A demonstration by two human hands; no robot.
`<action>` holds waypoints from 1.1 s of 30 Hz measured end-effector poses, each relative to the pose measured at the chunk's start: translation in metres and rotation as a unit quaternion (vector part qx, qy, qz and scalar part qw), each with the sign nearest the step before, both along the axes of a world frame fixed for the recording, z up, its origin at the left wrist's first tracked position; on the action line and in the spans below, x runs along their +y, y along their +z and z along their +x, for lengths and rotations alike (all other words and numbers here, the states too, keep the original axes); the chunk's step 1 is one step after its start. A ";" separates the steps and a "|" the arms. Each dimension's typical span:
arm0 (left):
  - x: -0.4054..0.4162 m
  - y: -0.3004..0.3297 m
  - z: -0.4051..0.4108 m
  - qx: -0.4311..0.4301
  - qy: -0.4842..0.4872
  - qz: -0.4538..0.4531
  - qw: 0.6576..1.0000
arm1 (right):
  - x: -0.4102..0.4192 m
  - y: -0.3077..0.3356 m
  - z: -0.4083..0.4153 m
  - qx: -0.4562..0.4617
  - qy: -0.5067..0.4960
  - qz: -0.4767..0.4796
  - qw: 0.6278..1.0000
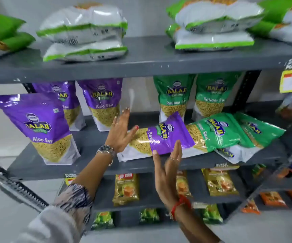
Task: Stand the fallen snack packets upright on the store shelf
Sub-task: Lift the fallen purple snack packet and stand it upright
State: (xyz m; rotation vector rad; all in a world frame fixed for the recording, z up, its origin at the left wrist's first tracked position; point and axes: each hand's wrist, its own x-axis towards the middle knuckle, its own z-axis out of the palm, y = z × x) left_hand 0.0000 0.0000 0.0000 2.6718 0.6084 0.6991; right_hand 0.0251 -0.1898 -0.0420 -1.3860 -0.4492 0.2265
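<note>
**A:** Where is the fallen purple packet (159, 137) found?

**B:** It is lying on its side on the middle shelf (89, 165), near the front edge, with its top resting against the fallen green packet (217, 132). A second green packet (257, 128) is lying beyond that, toward the right end.

**A:** And how are the hands placed?

**B:** The left hand (120, 132) is spread open at the packet's base, its thumb touching the film. The right hand (169, 158) is also open, with its fingers (177, 146) laid flat on the purple face. Nothing is gripped.

**A:** How should the lift be done?

**B:** The top end should probably be raised while the base is steadied, so the flat bottom is seated squarely. The upright purple packets (103, 102) behind should be left undisturbed, and the green one may slump once its support is removed.
</note>
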 end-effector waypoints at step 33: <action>0.000 -0.007 -0.056 -0.110 0.090 -0.546 0.826 | 0.036 0.006 0.055 0.143 0.003 0.031 0.989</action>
